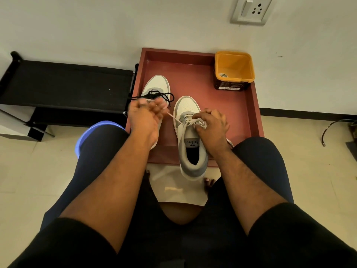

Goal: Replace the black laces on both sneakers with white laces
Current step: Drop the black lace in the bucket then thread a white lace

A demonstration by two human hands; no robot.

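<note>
The right hand (211,126) pinches the white flat lace (178,120) at the eyelets of the grey-and-white leather sneaker (190,136). The left hand (144,117) grips the lace's free end, drawn taut up and to the left. This shoe looks nearly relaced, probably at the tightening step. Beyond the left hand, the second white-toed sneaker (157,86) still carries its black cord lace (164,96), so it remains. Both lie in the shallow red-brown tray (249,113), long axes running away from the person, toes toward the wall.
</note>
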